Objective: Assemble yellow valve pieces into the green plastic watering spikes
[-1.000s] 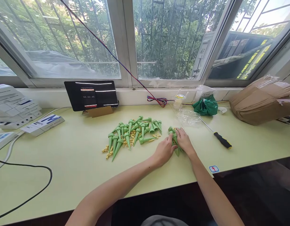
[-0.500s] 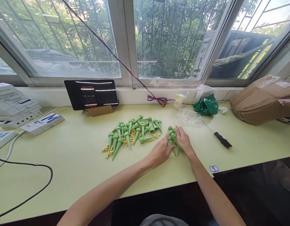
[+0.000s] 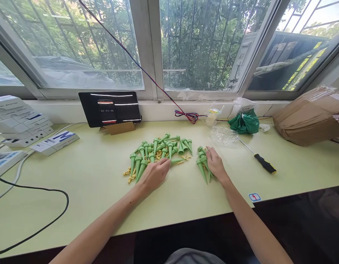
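Note:
My left hand (image 3: 157,173) is at the front of a pile of green plant watering spikes (image 3: 146,147), its fingers curled over the capped end of one spike (image 3: 177,160) lying on its side. The pinch itself is partly hidden by the back of the hand. To the right, my right hand (image 3: 216,165) rests against a smaller group of green spikes (image 3: 201,165), fingers stretched along their right side; its thumb is hidden. Small yellow plastic pieces (image 3: 131,175) lie among and around the spikes of the larger pile.
A black-handled screwdriver (image 3: 264,163) and crinkled clear plastic (image 3: 223,135) lie right of the hands. Behind are a green bag (image 3: 244,121), a cardboard package (image 3: 304,117) and a tablet (image 3: 110,109) on a cardboard stand. White boxes (image 3: 55,142) and cables (image 3: 56,190) are left.
My left hand has left the smaller group and moved left to the larger pile, covering a spike's cap. The right hand has stayed by the smaller group. The view has shifted slightly.

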Motion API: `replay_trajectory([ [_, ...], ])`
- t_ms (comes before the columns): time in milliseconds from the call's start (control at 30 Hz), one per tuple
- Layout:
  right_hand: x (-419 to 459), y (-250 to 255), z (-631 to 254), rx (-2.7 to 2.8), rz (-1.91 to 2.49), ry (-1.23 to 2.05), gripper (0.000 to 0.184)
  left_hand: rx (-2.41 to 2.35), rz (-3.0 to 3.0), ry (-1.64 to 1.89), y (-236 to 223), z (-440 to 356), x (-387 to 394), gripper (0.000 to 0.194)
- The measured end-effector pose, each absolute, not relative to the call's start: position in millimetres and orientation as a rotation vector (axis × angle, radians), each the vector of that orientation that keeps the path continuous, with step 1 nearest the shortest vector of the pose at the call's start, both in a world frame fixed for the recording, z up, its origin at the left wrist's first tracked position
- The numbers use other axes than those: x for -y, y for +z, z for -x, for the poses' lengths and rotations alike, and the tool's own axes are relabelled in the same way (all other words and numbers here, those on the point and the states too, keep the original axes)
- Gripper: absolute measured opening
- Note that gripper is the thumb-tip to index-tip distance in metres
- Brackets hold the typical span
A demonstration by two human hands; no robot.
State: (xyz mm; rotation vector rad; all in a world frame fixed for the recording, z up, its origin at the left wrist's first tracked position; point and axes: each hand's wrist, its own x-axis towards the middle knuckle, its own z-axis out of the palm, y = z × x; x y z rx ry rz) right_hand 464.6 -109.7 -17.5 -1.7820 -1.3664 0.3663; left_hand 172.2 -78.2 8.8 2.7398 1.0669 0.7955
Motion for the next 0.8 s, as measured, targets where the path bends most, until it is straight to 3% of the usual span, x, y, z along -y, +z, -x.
replay_trajectory([
  [633, 94.5, -0.2, -474.6, 1.512, 1.86, 0.409, 0.053, -1.239, -2.739, 0.679, 1.1, -174.2, 77.7, 0.025],
  [800, 61.2, 8.3, -487.7, 1.603, 1.938, 0.455, 0.044, -1.255, -2.729, 0.671, 3.4, -175.0, 80.9, 0.024],
])
